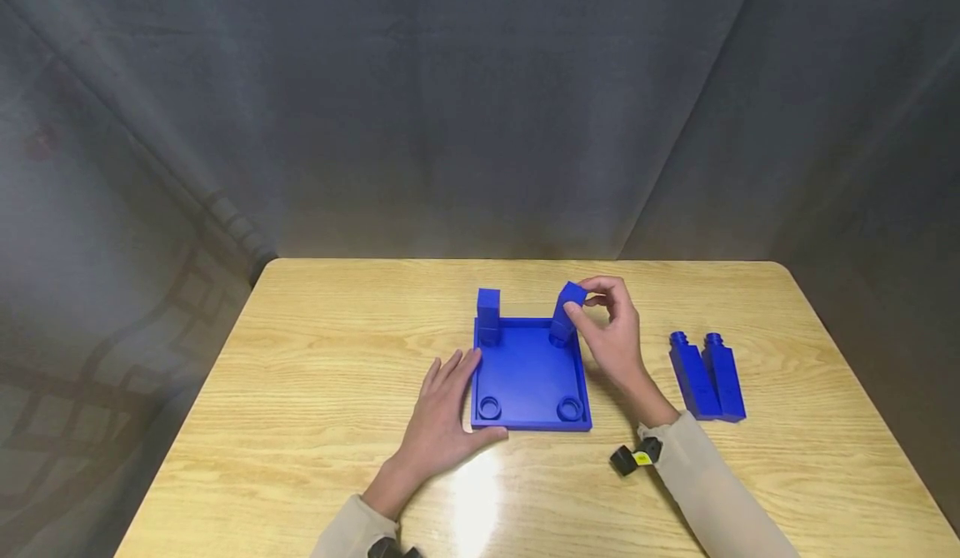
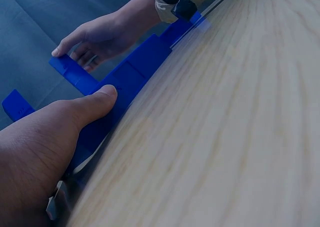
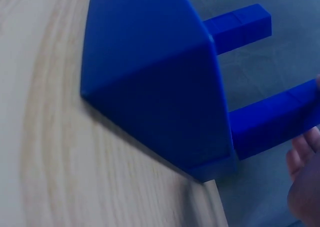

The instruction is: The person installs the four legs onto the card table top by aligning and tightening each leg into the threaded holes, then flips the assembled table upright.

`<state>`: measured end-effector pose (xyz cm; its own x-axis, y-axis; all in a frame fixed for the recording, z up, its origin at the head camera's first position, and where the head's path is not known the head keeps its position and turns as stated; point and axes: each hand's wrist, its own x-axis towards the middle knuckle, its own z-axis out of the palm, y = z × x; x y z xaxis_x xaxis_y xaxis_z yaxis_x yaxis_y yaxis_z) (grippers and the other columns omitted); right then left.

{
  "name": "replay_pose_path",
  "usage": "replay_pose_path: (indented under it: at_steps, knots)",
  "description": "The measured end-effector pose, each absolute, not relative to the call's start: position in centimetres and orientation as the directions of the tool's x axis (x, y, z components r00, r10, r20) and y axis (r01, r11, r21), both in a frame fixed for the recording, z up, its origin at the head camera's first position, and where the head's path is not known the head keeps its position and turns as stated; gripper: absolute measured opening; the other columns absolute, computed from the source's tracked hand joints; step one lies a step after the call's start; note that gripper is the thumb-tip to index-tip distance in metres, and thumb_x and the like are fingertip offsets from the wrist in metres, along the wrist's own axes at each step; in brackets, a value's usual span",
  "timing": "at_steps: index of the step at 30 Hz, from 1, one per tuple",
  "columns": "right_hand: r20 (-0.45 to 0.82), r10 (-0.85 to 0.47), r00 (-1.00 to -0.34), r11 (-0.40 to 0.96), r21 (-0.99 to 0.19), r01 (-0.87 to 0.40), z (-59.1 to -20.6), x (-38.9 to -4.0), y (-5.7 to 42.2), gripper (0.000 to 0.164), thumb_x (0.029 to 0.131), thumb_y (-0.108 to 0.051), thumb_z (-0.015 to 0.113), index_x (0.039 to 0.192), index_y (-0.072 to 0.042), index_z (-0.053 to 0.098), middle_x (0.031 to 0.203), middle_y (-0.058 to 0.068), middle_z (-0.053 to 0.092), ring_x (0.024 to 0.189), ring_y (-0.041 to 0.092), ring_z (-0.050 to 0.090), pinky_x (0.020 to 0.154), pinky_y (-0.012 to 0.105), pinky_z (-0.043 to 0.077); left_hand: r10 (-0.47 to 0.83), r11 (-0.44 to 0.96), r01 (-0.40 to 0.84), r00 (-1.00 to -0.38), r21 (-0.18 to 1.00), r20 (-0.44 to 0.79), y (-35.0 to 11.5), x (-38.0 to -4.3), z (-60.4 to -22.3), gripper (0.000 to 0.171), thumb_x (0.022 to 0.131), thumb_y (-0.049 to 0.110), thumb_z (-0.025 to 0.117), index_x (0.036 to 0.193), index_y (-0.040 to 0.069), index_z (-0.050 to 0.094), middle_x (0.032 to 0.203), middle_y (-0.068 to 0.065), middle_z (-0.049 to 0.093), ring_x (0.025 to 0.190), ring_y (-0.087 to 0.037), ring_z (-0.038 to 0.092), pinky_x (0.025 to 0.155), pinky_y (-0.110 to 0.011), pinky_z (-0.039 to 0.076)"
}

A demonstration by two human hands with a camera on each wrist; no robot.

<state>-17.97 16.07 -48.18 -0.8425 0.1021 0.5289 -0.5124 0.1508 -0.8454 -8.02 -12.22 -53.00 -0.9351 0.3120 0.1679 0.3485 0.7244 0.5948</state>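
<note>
A blue square tray-like panel [image 1: 529, 379] with a raised rim lies on the table, round sockets showing at its two near corners. At its far left corner a blue leg [image 1: 488, 312] stands upright. My right hand [image 1: 613, 333] pinches the top of a second blue leg [image 1: 567, 312] between thumb and fingers; this leg leans slightly right at the far right corner, its lower end at the socket. My left hand [image 1: 442, 420] rests with straight fingers along the panel's left edge and its thumb at the near edge. In the left wrist view, the thumb [image 2: 102, 102] lies against the panel.
Two more blue legs [image 1: 693, 379] with threaded ends lie side by side on the wooden table [image 1: 337, 333], right of my right hand. A dark grey curtain [image 1: 465, 108] hangs behind the table and along its sides.
</note>
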Motion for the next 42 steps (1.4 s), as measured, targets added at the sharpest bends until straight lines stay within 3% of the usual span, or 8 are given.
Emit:
replay_pose_path:
  at_steps: [5,11,15,22,29,35,42]
  knots:
    - [0.542,0.092,-0.835,0.142,-0.837,-0.528,-48.25,-18.05,16.2,0.036,0.094,0.014,0.075,0.127,0.016,0.061,0.12,0.028,0.066,0.114,0.009,0.064,0.093,0.029,0.053,0.307,0.727,0.326,-0.942,0.605,0.138,-12.18,-8.06,-53.02,0.124,0.08,0.067,0.089,0.176,0.015,0.031,0.178,-0.014,0.037,0.167,-0.036,0.03,0.14,-0.055,0.012]
    - [0.573,0.013,-0.82,0.133,-0.813,-0.566,-48.46,-18.04,16.65,0.042,0.104,0.01,0.057,0.147,0.01,0.06,0.13,0.033,0.066,0.124,0.01,0.062,0.1,0.025,0.049,0.303,0.727,0.322,-0.943,0.607,0.136,-12.13,-8.04,-53.08,0.123,0.08,0.067,0.089,0.176,0.015,0.032,0.179,-0.013,0.037,0.167,-0.036,0.03,0.139,-0.056,0.013]
    - [0.596,-0.017,-0.802,0.137,-0.794,-0.593,-48.5,-18.14,16.9,0.043,0.106,0.008,0.05,0.147,0.008,0.064,0.136,0.029,0.068,0.13,0.01,0.062,0.103,0.027,0.048,0.306,0.727,0.329,-0.941,0.603,0.144,-12.11,-7.99,-53.09,0.123,0.08,0.068,0.088,0.176,0.015,0.031,0.178,-0.013,0.037,0.167,-0.037,0.03,0.139,-0.058,0.014]
    - [0.609,-0.013,-0.793,0.124,-0.786,-0.606,-48.45,-18.33,16.82,0.036,0.103,0.009,0.057,0.135,0.006,0.074,0.131,0.019,0.071,0.126,0.011,0.062,0.098,0.027,0.05,0.3,0.73,0.318,-0.944,0.605,0.134,-12.19,-8.02,-53.11,0.124,0.08,0.069,0.088,0.177,0.016,0.03,0.179,-0.011,0.036,0.168,-0.035,0.029,0.139,-0.057,0.012]
    - [0.573,0.016,-0.819,0.101,-0.816,-0.569,-48.53,-18.25,16.7,0.031,0.098,0.015,0.065,0.13,0.017,0.063,0.127,0.009,0.07,0.123,0.013,0.062,0.099,0.026,0.051,0.299,0.732,0.312,-0.946,0.606,0.127,-12.18,-8.02,-53.12,0.124,0.08,0.068,0.088,0.177,0.016,0.03,0.179,-0.011,0.036,0.168,-0.034,0.028,0.139,-0.056,0.012]
    - [0.542,0.057,-0.838,0.133,-0.836,-0.532,-48.45,-18.21,16.51,0.031,0.095,0.014,0.073,0.122,0.015,0.058,0.126,0.024,0.068,0.121,0.014,0.063,0.096,0.035,0.05,0.297,0.73,0.309,-0.947,0.61,0.124,-12.14,-8.03,-53.1,0.124,0.08,0.067,0.089,0.177,0.017,0.031,0.179,-0.013,0.036,0.168,-0.035,0.029,0.139,-0.057,0.013]
    - [0.533,0.061,-0.844,0.162,-0.839,-0.519,-48.44,-18.24,16.48,0.033,0.094,0.01,0.077,0.122,0.013,0.058,0.125,0.025,0.069,0.119,0.011,0.063,0.094,0.036,0.051,0.303,0.73,0.322,-0.943,0.603,0.136,-12.06,-8.11,-53.07,0.124,0.08,0.067,0.088,0.177,0.017,0.03,0.179,-0.011,0.036,0.167,-0.034,0.029,0.14,-0.055,0.013]
